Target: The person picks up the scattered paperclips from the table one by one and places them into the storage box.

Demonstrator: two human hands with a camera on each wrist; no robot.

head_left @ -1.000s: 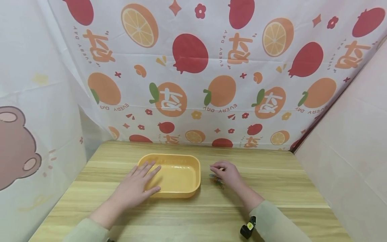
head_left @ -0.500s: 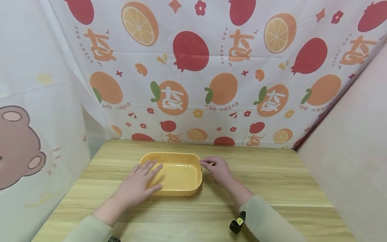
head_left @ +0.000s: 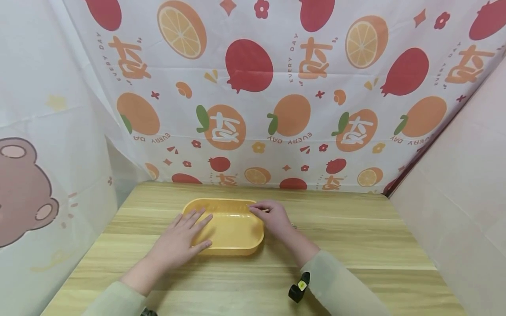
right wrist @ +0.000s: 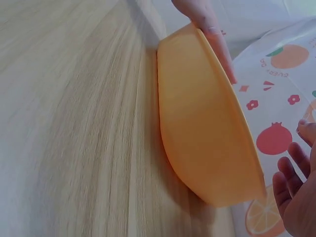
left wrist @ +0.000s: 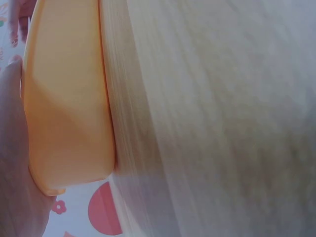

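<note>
A yellow rectangular tray rests on the table, its inside bare where it shows. My left hand lies across the tray's left side, fingers straight and spread over the rim. Over the right end of the tray is my right hand, thumb and forefinger pinching what seems to be a paper clip, too small to make out clearly. In the right wrist view, the other fingers of the right hand are loosely bent beside the tray wall. A bit of the paper clips peeks out behind the right hand; the others are hidden.
The wood-grain table ends at a fruit-printed cloth along the back. Pale cloth walls stand at both sides. A black camera is strapped at the right wrist.
My right hand has moved left and away from the small pile of paper clips, first to the tray's right rim, then over it. The left hand keeps its place on the tray.
</note>
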